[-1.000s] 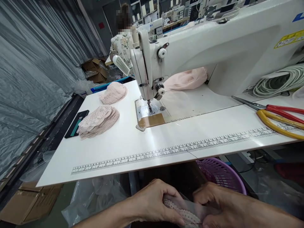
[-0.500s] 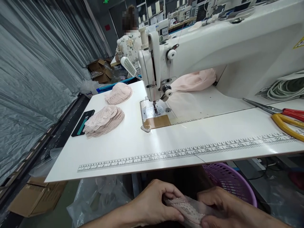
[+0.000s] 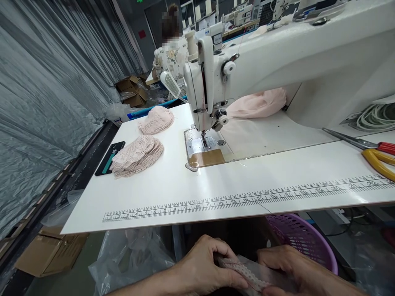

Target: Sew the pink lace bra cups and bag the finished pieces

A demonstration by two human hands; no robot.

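Below the table's front edge, my left hand (image 3: 210, 263) pinches a pale pink fabric piece (image 3: 245, 271) between thumb and fingers. My right hand (image 3: 298, 265) grips the other end of it, partly cut off by the frame's lower edge. The piece has a dotted, lace-like strip and a sheer, greyish part. Up on the table lie a stack of pale pink lace cups (image 3: 137, 156) and another pink cup-shaped piece (image 3: 156, 120). A white sewing machine (image 3: 203, 86) stands behind my hands, its presser foot (image 3: 204, 139) over the metal plate.
Scissors (image 3: 354, 139) with red and yellow handles lie at the right. A phone (image 3: 108, 160) is partly under the lace stack. Pink cloth (image 3: 259, 103) rests behind the needle. A purple basket (image 3: 324, 246) stands below the table. Another person (image 3: 171, 57) sits further back.
My fingers have shifted slightly on the fabric piece, and its dotted strip has turned, showing a narrower edge. The view has moved a little; the things on the table stay put.
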